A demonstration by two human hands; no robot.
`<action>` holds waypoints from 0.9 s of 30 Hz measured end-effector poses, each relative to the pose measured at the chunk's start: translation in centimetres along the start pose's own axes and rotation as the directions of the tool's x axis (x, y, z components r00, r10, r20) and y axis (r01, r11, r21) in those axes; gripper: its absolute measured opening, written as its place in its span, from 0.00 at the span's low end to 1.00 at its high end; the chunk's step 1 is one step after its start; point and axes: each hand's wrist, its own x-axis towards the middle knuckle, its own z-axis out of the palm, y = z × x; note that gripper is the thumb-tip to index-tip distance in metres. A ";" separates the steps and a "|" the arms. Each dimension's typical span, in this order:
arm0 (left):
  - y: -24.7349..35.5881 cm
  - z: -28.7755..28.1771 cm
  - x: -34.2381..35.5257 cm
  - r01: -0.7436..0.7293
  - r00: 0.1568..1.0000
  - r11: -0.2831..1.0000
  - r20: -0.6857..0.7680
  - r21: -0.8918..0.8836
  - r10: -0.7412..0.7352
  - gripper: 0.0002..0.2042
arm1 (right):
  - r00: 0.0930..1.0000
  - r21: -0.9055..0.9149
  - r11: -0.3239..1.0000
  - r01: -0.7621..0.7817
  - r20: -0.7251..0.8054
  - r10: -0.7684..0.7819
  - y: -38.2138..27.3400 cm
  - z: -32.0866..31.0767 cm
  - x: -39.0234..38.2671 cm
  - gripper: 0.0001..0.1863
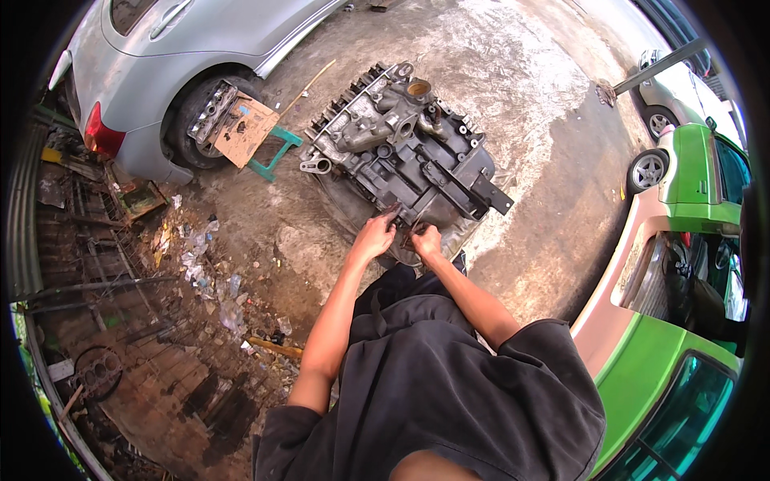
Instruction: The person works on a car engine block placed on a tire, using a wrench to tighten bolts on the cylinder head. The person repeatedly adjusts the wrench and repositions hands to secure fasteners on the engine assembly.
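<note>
Passage, to your right: open concrete floor [553, 188], between engine [405, 164] and green vehicle [634, 357]. Obstacles: the engine, directly ahead of your left hand [375, 234] and right hand [426, 240] — dark bracket [492, 195] jutting right; green stool [288, 135], leaving a narrow gap — silver car [208, 36] beyond.
</note>
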 end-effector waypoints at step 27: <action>-1.3 -0.2 0.5 0.124 0.980 0.992 0.157 0.010 -0.124 0.21 | 0.924 -0.592 0.709 0.383 0.242 -0.297 -7.0 -10.5 3.7 0.19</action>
